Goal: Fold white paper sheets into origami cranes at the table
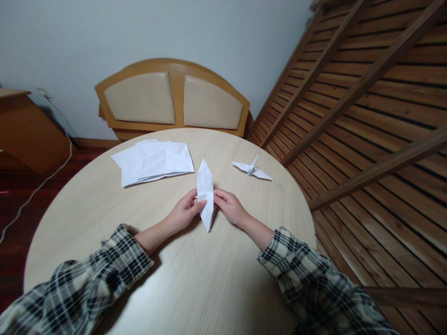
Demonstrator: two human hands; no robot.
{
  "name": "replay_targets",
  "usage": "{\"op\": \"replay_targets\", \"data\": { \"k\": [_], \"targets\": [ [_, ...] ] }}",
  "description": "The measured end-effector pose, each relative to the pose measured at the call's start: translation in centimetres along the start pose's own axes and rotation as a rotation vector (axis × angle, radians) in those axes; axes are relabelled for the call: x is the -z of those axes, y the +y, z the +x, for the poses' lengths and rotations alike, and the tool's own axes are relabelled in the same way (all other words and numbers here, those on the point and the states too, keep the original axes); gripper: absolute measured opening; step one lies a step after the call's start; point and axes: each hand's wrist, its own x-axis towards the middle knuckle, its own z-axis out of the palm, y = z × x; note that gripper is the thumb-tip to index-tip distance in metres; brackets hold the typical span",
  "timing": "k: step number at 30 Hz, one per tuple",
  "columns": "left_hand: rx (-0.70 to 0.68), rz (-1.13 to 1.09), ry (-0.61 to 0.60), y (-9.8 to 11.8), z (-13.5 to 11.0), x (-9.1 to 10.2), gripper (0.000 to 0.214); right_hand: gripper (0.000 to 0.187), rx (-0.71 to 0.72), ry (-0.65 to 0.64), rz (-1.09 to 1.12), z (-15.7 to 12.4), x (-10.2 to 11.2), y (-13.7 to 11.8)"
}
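A white paper folded into a long diamond shape (205, 191) lies on the round light-wood table (174, 279). My left hand (184, 213) pinches its left edge with thumb and fingers closed on the paper. From the other side, my right hand (228, 206) presses its fingertips against the right edge. Both arms wear plaid sleeves.
A finished white paper crane (252, 169) sits on the table to the right. A stack of white paper sheets (153, 160) lies at the back left. Behind the table stands a padded wooden chair back (172, 100). Slatted wooden frames (366, 116) lean at right.
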Motion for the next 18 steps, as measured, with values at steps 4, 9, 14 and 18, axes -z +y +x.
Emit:
{"op": "replay_targets", "data": {
  "k": [4,9,14,18],
  "targets": [
    [-0.003,0.009,-0.004,0.18,-0.08,-0.09,0.033,0.03,0.0,-0.026,0.023,-0.02,0.4,-0.3],
    [-0.026,0.067,0.011,0.35,-0.13,-0.21,0.032,0.041,0.021,0.041,-0.027,-0.07,0.3,-0.48],
    [-0.012,0.081,-0.023,0.06,-0.11,-0.13,0.035,0.046,-0.012,0.075,-0.088,0.09,-0.24,0.1],
    [-0.004,0.021,-0.055,-0.09,-0.09,-0.09,0.04,0.044,-0.019,0.074,-0.051,0.13,-0.38,0.43]
  ]
}}
